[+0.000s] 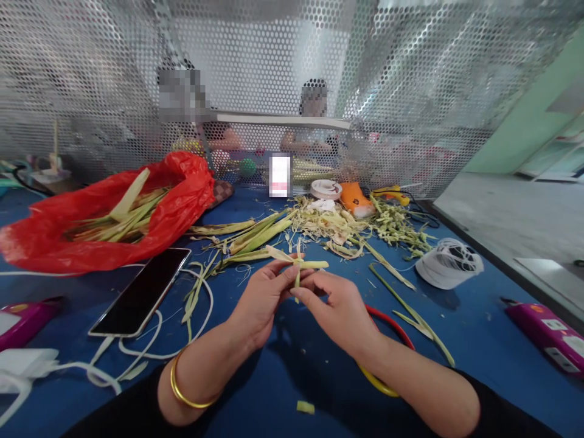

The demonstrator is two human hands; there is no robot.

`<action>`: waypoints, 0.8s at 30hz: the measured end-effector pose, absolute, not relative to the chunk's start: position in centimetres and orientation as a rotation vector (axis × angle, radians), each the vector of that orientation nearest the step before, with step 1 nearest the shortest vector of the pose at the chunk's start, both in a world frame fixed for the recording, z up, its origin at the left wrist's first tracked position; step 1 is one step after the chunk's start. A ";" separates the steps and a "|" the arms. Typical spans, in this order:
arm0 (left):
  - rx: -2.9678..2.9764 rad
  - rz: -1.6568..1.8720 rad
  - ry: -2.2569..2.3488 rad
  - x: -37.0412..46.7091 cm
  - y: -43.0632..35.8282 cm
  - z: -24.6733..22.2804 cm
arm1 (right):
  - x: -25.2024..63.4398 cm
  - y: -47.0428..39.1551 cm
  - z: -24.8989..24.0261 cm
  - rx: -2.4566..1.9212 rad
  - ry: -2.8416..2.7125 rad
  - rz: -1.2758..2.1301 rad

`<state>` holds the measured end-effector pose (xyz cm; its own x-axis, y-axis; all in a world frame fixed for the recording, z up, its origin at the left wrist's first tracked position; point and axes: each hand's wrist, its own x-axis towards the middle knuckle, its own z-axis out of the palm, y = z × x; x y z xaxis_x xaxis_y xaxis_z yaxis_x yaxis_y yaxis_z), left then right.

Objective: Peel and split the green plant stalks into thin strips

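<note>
Pale green plant strips (314, 264), crossed over one another, are pinched between my two hands above the blue table. My left hand (269, 292) grips the crossing with thumb and fingers; a gold bangle (176, 383) circles that wrist. From the right, my right hand (331, 301) pinches the strip end that hangs down. Parts of the fingers hide behind the strips. Beyond the hands lie long green stalks (262, 234) and a heap of dry shredded leaf fibres (333, 225). A short cut piece (305, 407) rests on the table nearer to me.
At left are a red plastic bag (182, 182) of leaves, a phone (141, 295) and white cables (157, 356). On the right stand a spool of white cord (449, 264) and a purple device (547, 334). A perforated metal screen (260, 61) rises behind; two people sit beyond it.
</note>
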<state>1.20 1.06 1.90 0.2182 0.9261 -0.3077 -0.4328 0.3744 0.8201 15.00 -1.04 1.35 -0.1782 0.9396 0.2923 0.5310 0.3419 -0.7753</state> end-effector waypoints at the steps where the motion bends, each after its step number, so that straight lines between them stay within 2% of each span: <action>1: 0.645 1.044 0.902 1.3 1.0 1.8 | 14.8 -1.0 1.1 -1.311 -1.812 0.695; 18: 0.619 1.077 0.938 1.1 1.2 1.8 | 14.9 -0.9 1.2 -1.197 -1.943 0.625; 20: 0.640 1.052 0.960 0.8 1.4 1.9 | 15.4 -0.8 1.4 -1.219 -1.954 0.503; 24: 0.678 0.965 0.975 0.5 1.4 2.3 | 16.6 0.0 2.2 -1.264 -1.809 0.055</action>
